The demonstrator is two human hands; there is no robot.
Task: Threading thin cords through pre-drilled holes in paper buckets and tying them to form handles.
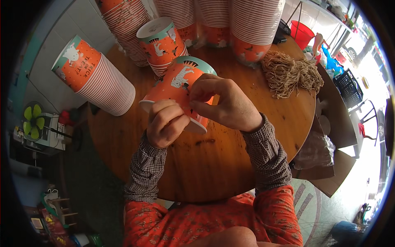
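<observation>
An orange paper bucket (170, 84) with a green band and printed figures lies tilted before me, its white rim toward me. My left hand (165, 125) is closed on that rim at the near side. Over the bucket's right side, my right hand (228, 103) is closed in a pinch, thumb against fingers. Whatever sits between those fingertips is hidden or too small to make out. Just behind stands a stack of matching buckets (158, 51), and a longer nested stack (98, 78) leans to the left.
Tall bucket stacks (257, 24), some in clear plastic, line the far edge of the round wooden table (205, 173). A bundle of beige cords (290, 74) lies at the far right. Beside the table are an open cardboard box (339, 119), a red bucket (302, 35) and a green fan (33, 117).
</observation>
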